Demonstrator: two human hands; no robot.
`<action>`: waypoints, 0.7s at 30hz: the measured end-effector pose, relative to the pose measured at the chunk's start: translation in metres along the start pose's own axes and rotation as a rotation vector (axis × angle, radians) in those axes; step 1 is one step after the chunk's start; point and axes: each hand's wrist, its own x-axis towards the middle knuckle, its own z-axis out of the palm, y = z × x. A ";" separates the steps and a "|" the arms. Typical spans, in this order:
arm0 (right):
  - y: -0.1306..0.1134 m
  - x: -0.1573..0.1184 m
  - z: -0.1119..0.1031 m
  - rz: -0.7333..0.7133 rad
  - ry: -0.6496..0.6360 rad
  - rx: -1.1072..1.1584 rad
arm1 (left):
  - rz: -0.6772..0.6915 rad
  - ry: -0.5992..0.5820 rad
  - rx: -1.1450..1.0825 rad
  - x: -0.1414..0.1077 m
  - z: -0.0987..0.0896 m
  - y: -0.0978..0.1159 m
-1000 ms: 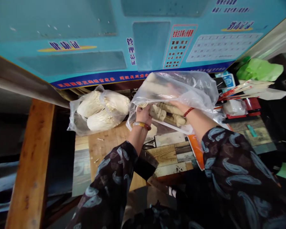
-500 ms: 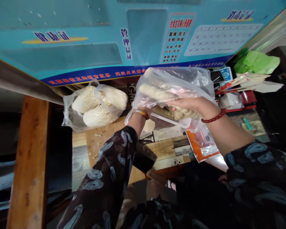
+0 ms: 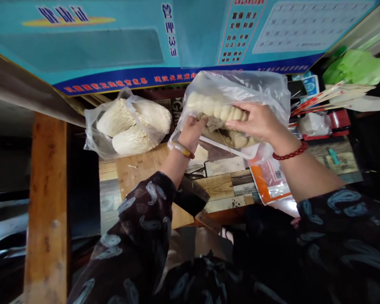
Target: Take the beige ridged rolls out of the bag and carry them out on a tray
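Note:
A clear plastic bag point(image 3: 269, 84) lies around a white tray point(image 3: 245, 153) with pale, ridged, coiled food pieces inside. My right hand point(image 3: 261, 120) reaches in from the right, its thumb and fingers closed around a long pale ridged roll point(image 3: 213, 105). At the tray's left side, my left hand point(image 3: 191, 133) is closed with the fingertips pinched beside a greyish piece point(image 3: 214, 123); what they grip is partly hidden. A thin stick point(image 3: 223, 139) pokes out of the food below the roll.
To the left sits a plastic bag of enoki mushrooms point(image 3: 136, 126), by a wooden cutting board point(image 3: 139, 169). A dark-bladed cleaver point(image 3: 193, 198) lies near the front edge. An orange-and-white packet point(image 3: 269, 181), red-tipped sticks point(image 3: 319, 99) and a green bag point(image 3: 357, 67) are on the right.
My right hand has shifted up onto the upper roll, which now shows more plainly. My left hand's fingers have come out from under the plastic. The view has tilted downward.

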 end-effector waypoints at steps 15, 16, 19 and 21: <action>0.002 -0.043 0.003 -0.081 0.087 0.010 | -0.085 -0.208 -0.104 -0.129 -0.029 0.004; 0.006 -0.040 0.003 -0.068 0.134 0.008 | -0.070 -0.242 -0.098 -0.137 -0.034 0.007; 0.009 -0.036 0.009 -0.020 0.182 0.050 | 0.024 -0.398 -0.032 -0.153 -0.048 0.022; 0.007 -0.042 0.019 0.017 0.133 0.094 | 0.081 -0.544 0.065 -0.160 -0.059 0.038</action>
